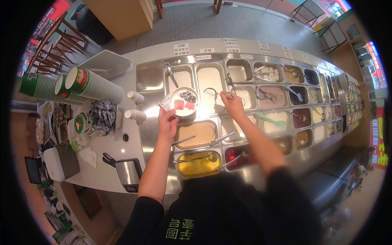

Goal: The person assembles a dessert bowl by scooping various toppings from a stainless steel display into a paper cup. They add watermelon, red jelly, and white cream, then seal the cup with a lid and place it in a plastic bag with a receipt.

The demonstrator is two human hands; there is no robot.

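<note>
While stacked paper cups [97,86] stand on the bench [104,166] at left, the half-curled left hand [166,122] holds a white bowl [185,114] of pink cubes above steel tubs [209,63]. Further right, the right hand [232,105] is curled round a utensil handle [229,96].

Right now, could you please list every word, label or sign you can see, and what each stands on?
I leave all wording uncopied.
White rectangular paper labels on the pale counter edge: dark characters, mostly too small.
Black fabric shirt: bright green characters.
Leftmost green-and-white paper cup stack: pale letters.
Bright yellow sign, far right: large characters.
White paper slip by the round white cup: too small.
</note>
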